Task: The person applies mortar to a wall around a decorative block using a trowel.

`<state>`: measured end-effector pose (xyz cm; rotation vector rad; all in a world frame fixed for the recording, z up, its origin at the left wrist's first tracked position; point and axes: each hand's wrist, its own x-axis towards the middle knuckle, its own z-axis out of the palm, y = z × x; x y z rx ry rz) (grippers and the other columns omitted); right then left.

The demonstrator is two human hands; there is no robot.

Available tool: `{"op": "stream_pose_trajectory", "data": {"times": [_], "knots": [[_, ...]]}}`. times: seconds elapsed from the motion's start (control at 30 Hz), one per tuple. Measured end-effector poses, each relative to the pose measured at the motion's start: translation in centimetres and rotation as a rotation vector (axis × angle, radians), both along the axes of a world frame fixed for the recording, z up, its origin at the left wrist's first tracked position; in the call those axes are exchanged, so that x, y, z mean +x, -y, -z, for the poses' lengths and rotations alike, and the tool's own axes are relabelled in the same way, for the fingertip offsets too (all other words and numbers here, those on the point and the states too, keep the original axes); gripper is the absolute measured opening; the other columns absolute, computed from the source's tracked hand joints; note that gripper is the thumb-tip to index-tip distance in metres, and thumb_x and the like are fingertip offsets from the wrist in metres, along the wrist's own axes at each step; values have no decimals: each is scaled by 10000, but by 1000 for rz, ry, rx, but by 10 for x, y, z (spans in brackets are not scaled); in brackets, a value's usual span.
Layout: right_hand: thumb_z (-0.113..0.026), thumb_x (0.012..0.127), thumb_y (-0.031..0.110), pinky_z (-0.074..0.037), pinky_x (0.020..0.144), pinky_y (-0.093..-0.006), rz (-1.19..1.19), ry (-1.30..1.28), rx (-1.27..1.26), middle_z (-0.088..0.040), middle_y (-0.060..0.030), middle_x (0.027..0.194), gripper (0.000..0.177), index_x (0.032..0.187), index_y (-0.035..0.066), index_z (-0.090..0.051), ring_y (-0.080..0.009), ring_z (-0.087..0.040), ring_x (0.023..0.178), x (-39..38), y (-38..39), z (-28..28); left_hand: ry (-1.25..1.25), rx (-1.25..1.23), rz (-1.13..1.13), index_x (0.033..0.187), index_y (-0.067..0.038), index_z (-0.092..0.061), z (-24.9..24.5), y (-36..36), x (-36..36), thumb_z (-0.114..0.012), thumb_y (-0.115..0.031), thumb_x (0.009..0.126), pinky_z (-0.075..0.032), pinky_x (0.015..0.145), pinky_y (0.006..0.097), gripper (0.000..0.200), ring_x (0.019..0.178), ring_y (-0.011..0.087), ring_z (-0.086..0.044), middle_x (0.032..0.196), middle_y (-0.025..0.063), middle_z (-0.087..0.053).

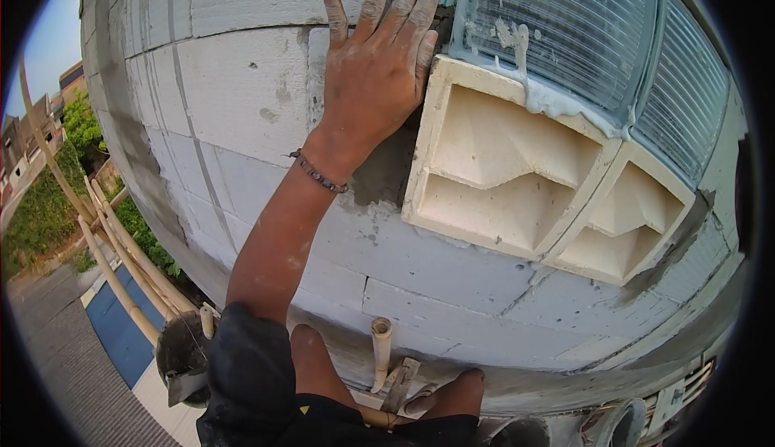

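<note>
My left hand (373,72) lies against the light block wall (242,92), fingers stretched upward and dusted with grey. Its palm side faces the wall and is hidden. The thumb edge is beside a cream ventilation block (492,181) with slanted hollows. A second cream block (626,213) sits to its right. Above them are a ribbed glass block (557,27) and a narrower-looking glass block (686,68). White paste (557,102) is smeared along the joint under the glass. My right hand is out of the picture.
A dark bucket (179,350) with a metal tool in it hangs or stands at lower left. Bamboo poles (121,265) run beside it, above a corrugated roof (64,358). Below my knees are a bamboo stub (381,342) and a wooden piece (400,386).
</note>
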<state>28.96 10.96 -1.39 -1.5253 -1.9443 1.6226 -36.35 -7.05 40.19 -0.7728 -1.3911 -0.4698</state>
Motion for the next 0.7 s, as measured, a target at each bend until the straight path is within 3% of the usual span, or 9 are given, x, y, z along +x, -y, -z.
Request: {"op": "stream_pose_trajectory", "data": {"times": [0.27,0.33,0.43,0.7], "knots": [[-620,944,364,-497,869,-426,-107,-32,63,-710,-95,1064,378,1174,70,-679,-202,-643,1006,-31,-15,-7,38,-32,52,1511,-233,-441,3,11,1,-431,-350,1040,38,1203,655,485,1526,202,-193,1550,-38,-439],[-619,944,365,-498,868,-425,-103,-29,69,-710,-95,1062,380,1173,69,-679,-202,-644,1004,-25,-11,-11,51,-96,10,1505,-250,-449,3,15,-1,-287,-347,1080,91,1178,675,465,1533,238,-171,1579,-60,-394],[-617,944,368,-499,865,-424,-90,-16,76,-711,-96,1059,383,1171,67,-680,-203,-645,1000,-17,-8,-18,32,-70,-87,1505,-269,-446,2,9,-4,-295,-347,1079,89,1177,679,459,1537,244,-148,1580,-67,-391],[-613,945,375,-502,858,-420,-161,-26,122,-712,-99,1052,390,1166,61,-681,-204,-648,989,-41,-25,-16,21,-95,-64,1505,-211,-448,3,18,0,-324,-328,1074,56,1192,665,464,1534,259,-155,1601,-57,-353]]}}
